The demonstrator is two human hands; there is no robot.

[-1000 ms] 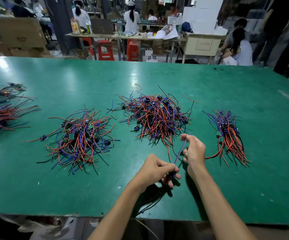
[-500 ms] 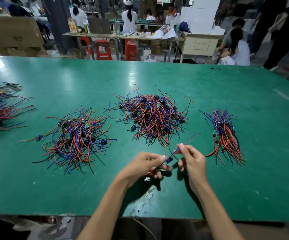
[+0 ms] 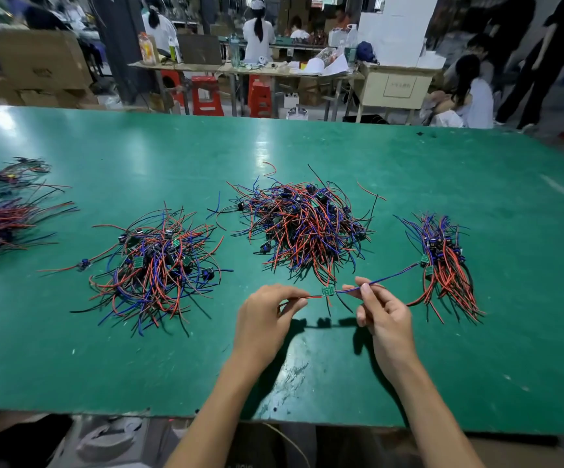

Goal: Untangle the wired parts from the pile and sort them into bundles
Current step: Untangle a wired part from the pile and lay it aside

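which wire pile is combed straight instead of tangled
The right pile, beside the right hand: its wires run parallel. The middle and left piles are snarled.

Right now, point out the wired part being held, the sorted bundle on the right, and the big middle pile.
wired part point(image 3: 328, 291), head view: its small green board between both hands.
sorted bundle point(image 3: 449, 265), head view: mid wires.
middle pile point(image 3: 304, 228), head view: tangled centre.

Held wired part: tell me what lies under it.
Under the wired part, pinched by the left hand and right hand, is bare green table bearing its shadow and the hands'. Table directly beneath the hands is covered.
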